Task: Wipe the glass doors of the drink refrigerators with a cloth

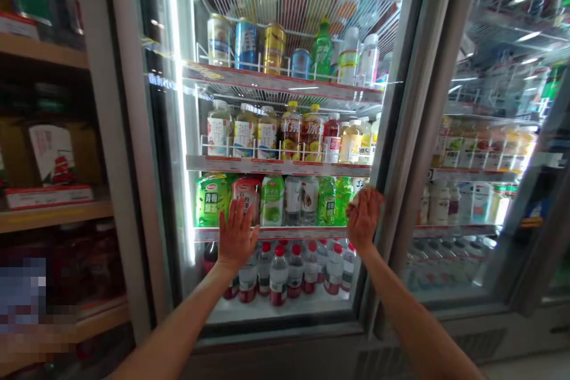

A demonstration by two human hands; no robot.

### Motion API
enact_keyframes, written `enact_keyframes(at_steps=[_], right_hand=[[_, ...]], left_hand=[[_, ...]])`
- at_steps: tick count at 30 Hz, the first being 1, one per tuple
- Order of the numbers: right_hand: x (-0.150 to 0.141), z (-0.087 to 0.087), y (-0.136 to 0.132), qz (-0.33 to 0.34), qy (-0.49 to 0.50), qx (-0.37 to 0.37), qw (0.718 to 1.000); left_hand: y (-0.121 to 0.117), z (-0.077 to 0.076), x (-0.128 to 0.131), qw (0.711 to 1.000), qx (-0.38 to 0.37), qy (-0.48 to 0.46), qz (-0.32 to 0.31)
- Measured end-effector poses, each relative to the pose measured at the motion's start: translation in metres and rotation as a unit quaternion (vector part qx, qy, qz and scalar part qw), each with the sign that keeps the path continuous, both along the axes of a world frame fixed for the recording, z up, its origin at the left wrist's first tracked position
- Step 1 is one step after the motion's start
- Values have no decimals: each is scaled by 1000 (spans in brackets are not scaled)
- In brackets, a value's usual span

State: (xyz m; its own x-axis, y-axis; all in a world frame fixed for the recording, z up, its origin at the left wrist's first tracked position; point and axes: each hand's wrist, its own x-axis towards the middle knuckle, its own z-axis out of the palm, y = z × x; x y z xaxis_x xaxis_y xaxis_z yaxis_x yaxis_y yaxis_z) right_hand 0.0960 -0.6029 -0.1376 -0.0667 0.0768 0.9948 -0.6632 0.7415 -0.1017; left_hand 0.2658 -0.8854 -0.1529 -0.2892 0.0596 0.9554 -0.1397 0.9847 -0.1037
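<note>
My left hand [238, 234] is stretched out flat, palm toward the glass door [267, 314] of a lit drinks cooler, in front of the lower shelf. It holds nothing, and its fingers are slightly apart. Over by the right side of the same door, my right hand [366, 217] is closed on a bunched pale cloth [353, 209], only partly seen past the fingers. Green bottles [327, 200] and a red-labelled drink bottle [247, 187] stand behind the glass near the hands.
Cans [275, 48] and tea bottles [244, 130] fill the upper cooler shelves, with red-capped bottles [279, 276] at the bottom. A metal door frame [412, 130] separates a second cooler [467, 175] on the right. Wooden shelves [53, 217] with packaged goods stand to the left.
</note>
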Motion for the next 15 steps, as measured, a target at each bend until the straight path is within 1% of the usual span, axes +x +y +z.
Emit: enact_keyframes(at_steps=[1,2,3,4,5,6,9,10,11,12,13,14,15], right_hand=[[-5,19,1,1,1,-23,1000],[-10,33,1,2,2,-43,999],[-12,39,1,1,2,-57,998],[-13,36,0,0,2,-62,998],[-10,23,-2,0,0,-58,998],[-5,3,-3,0,-5,-45,999],[17,-74,-8,5,-37,24,999],[23,-94,-9,2,-52,41,998],[28,-105,-11,-1,-62,54,997],[31,-106,-14,-4,-66,61,996],[33,-99,-17,-4,-64,65,996],[33,-84,-22,-3,-56,67,996],[32,-65,-27,1,-45,71,996]], left_hand=[[0,0,0,1000,1,-2,0],[-1,0,0,1000,1,-6,-1],[-2,-1,0,1000,2,-8,-2],[-2,-1,0,1000,2,-10,-2],[-3,-2,0,1000,3,-12,-2],[-3,-3,1,1000,2,-14,-2],[-3,-5,5,1000,-4,-24,-4],[-3,-6,6,1000,-6,-27,-5],[-3,-6,7,1000,-7,-28,-6],[-3,-6,9,1000,-7,-29,-6],[-4,-7,10,1000,-5,-29,-5],[-4,-7,10,1000,-4,-30,-6],[-4,-8,11,999,-2,-32,-7]])
